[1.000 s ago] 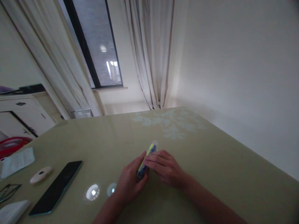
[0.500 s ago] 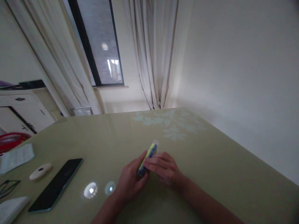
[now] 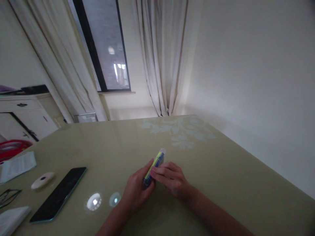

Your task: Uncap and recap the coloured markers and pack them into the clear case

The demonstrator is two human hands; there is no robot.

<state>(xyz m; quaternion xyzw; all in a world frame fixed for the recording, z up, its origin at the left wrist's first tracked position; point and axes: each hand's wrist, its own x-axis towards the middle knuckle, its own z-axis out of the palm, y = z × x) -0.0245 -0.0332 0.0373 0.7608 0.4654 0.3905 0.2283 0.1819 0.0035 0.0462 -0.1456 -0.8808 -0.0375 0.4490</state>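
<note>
A slim yellow-and-blue pack with a clear far end slants up and to the right above the table; I cannot make out its exact kind. My left hand wraps around its lower part, thumb on the near side and fingers along the left. From the right, my right hand presses its bent fingertips together on the pack's side. The palm sides of both hands are hidden.
On the left of the glossy green table lie a dark phone, an oval white object, a paper sheet, black glasses or cord and a white object. A wall borders the table's right side.
Both hands and the pack have shifted very slightly left. The grip looks the same, with the right fingertips still against the pack.
</note>
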